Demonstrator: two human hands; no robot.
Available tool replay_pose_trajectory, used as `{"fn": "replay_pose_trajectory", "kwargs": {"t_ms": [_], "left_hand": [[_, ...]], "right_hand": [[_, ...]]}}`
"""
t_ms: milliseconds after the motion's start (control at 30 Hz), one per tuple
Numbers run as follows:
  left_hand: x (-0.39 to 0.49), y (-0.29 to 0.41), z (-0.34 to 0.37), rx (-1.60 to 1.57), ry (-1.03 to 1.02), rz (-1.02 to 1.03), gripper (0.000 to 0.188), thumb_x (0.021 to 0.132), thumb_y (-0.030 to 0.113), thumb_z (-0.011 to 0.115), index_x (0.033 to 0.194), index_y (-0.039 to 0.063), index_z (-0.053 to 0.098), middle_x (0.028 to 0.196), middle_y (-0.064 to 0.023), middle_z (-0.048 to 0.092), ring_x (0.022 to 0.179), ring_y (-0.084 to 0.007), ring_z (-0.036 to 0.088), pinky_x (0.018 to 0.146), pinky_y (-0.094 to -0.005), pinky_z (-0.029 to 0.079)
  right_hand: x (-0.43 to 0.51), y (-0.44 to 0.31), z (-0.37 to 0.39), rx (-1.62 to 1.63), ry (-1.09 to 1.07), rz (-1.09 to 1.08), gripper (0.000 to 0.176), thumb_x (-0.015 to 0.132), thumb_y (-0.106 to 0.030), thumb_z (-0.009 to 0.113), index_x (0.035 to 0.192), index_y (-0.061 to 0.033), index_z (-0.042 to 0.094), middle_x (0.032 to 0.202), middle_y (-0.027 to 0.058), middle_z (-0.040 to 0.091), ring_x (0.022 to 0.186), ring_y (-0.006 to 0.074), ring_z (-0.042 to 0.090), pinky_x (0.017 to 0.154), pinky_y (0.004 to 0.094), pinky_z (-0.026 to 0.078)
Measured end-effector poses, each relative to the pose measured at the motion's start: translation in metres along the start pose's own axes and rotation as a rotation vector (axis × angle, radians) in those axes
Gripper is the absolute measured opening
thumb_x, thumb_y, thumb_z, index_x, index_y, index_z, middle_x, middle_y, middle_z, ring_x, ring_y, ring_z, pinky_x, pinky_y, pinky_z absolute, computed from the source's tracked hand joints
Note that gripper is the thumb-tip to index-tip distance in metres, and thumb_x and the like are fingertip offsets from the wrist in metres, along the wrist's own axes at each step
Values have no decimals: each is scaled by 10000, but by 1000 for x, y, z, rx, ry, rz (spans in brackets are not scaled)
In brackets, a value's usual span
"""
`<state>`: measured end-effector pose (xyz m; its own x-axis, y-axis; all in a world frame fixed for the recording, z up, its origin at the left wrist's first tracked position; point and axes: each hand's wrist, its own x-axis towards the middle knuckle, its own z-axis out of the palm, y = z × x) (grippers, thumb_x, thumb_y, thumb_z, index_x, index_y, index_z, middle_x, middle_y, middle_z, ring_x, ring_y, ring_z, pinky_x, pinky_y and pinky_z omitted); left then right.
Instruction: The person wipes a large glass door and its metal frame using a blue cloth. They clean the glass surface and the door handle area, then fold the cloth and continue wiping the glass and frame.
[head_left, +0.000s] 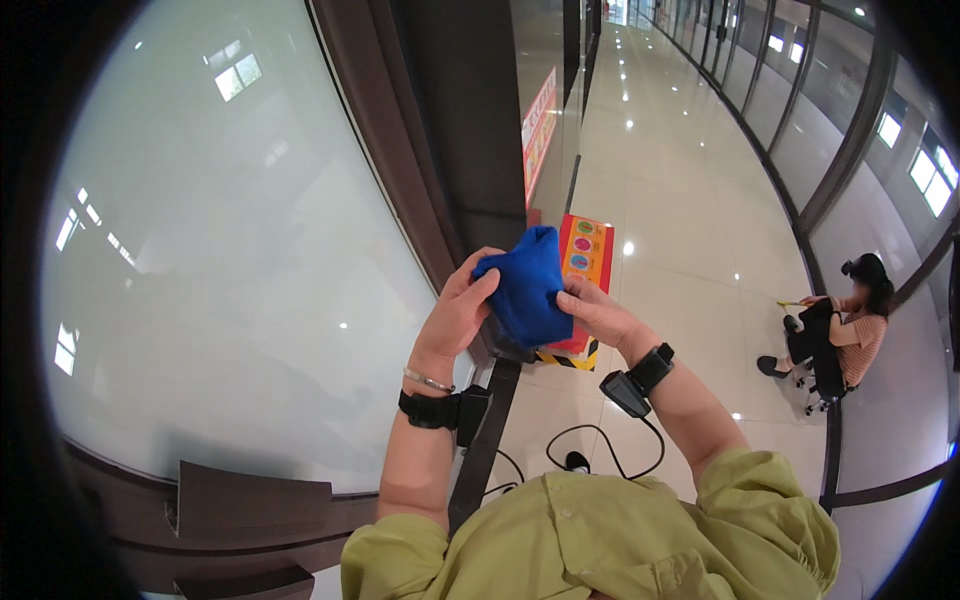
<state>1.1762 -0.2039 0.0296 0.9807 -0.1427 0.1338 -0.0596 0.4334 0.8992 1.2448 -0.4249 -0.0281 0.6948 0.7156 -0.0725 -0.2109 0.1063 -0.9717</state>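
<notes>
A folded blue cloth (529, 292) is held up between my two hands, near the middle of the view. My left hand (463, 304) grips its left edge, the thumb lying on the near face and the fingers partly hidden behind. At the right edge my right hand (598, 311) pinches the cloth between thumb and fingers. Each wrist wears a black strap with a small device, and a bracelet sits on the left one. A frosted glass panel (247, 247) in a brown metal frame stands to the left of the cloth.
Behind the cloth stands a red and orange printed box or board (592, 244), black-and-yellow striped tape (566, 361) at its base. A black cable (600, 431) loops near my foot. On the right, a person (855, 330) sits on a wheeled chair by the corridor's glass wall.
</notes>
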Motion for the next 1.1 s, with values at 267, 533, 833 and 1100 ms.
{"fn": "replay_pose_trajectory", "kwargs": {"t_ms": [267, 533, 833, 1100], "left_hand": [[-15, 8, -24, 134, 177, 177, 287, 1013, 222, 545, 1250, 61, 555, 1143, -56, 622, 1058, -158, 578, 955, -308, 475], [-19, -1, 26, 717, 576, 382, 262, 1015, 225, 555, 1201, 41, 555, 779, 36, 545, 670, -29, 466, 562, -197, 402], [-60, 13, 33, 565, 558, 167, 448, 995, 187, 553, 1373, -22, 432, 1287, -162, 542, 1210, -211, 513, 1028, -336, 416], [-205, 120, 38, 1836, 1357, 710, 272, 795, 21, 646, 1063, 52, 607, 1208, -127, 569, 1210, -361, 501, 1027, -456, 387]], "right_hand": [[0, -41, 21, -65, 155, -299, 355, 890, -226, 735, 1162, -32, 617, 1028, 68, 686, 980, 152, 639, 937, 315, 492], [3, -25, 47, -347, 284, -429, 590, 948, -211, 654, 1430, -36, 363, 1291, 135, 543, 1194, 189, 531, 1041, 315, 405], [38, 7, 102, 439, -212, -50, 453, 976, -290, 595, 1344, -50, 485, 1207, 84, 614, 1074, 209, 625, 927, 345, 524], [131, -81, 178, 493, -131, -405, 498, 1003, -322, 558, 1410, -58, 445, 1222, 76, 603, 1083, 221, 606, 955, 356, 500]]}}
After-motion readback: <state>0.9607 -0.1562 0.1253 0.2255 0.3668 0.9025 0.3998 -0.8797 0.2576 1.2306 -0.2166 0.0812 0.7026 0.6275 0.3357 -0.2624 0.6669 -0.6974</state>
